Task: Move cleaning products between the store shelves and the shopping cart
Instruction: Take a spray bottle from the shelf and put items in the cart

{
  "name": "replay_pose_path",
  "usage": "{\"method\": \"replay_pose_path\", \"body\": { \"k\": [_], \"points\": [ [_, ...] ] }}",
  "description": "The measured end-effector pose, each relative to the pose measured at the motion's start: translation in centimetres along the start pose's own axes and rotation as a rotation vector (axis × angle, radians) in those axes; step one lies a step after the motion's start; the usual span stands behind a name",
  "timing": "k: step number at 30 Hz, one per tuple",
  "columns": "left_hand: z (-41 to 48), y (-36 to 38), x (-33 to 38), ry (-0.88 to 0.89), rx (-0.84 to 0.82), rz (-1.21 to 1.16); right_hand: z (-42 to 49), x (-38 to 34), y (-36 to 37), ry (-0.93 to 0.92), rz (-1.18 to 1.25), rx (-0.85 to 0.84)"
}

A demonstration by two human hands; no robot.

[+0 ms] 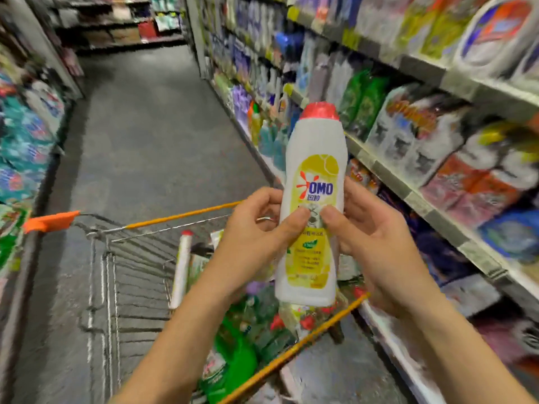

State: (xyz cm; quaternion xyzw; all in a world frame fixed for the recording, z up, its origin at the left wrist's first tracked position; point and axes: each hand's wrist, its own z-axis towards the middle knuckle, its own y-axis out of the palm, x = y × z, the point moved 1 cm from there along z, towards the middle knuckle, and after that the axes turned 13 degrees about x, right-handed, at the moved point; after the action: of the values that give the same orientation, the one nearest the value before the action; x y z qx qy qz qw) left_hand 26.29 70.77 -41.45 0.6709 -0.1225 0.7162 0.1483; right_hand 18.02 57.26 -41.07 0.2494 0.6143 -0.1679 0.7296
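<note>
Bottle (316, 147) is held upright above the cart (110, 258), gripped between both hands, label turned to the camera. Whether it is bound for the cart or for a shelf cannot be told. The task is judged well under way: several products are already lying in the cart, while this one is in the air, neither dropped in nor shelved.

Now the sweep, left to right. On the left shelves (23, 141), soft printed packs in teal and blue are stacked, badly blurred. Grey, speckled floor (145, 126) is seen running down the aisle. The cart is built of thin wire mesh, with an orange plastic corner guard (49, 221) and orange rim rails. Inside, a slim white tube (182, 266) with a red cap is leaned upright, and a glossy green pouch (239, 365) is seen low among other packs.

The left hand (256, 228) is wrapped round the bottle's left edge, thumb pressed on the label. The bottle itself is smooth white plastic, flattened, tapered to a rounded red cap, with a yellow label. The right hand (376, 243) is closed on the other edge, thumb likewise on the label. On the right shelves (437, 176), bottles and bulky film-wrapped packs are ranged, too smeared to be named.
</note>
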Motion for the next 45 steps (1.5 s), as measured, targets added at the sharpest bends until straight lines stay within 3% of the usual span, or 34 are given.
{"method": "replay_pose_path", "body": {
  "k": [9, 18, 30, 45],
  "points": [
    [-3.2, 16.2, 6.4, 0.155, -0.437, -0.074, -6.0, -9.9, -14.2, -0.207, -0.017, 0.382],
    [-11.9, 31.2, 10.7, 0.236, -0.717, -0.191, -15.2, -18.0, -27.2, -0.354, -0.109, 0.636],
    [-16.6, 42.5, 18.3, 0.372, -0.856, -0.312, -18.5, -27.0, -36.4, -0.556, -0.228, 0.702],
    [-6.7, 53.1, 29.2, 0.616, -0.961, -0.489, -8.4, -38.4, -40.2, -0.788, -0.492, 0.767]
  ]
}}
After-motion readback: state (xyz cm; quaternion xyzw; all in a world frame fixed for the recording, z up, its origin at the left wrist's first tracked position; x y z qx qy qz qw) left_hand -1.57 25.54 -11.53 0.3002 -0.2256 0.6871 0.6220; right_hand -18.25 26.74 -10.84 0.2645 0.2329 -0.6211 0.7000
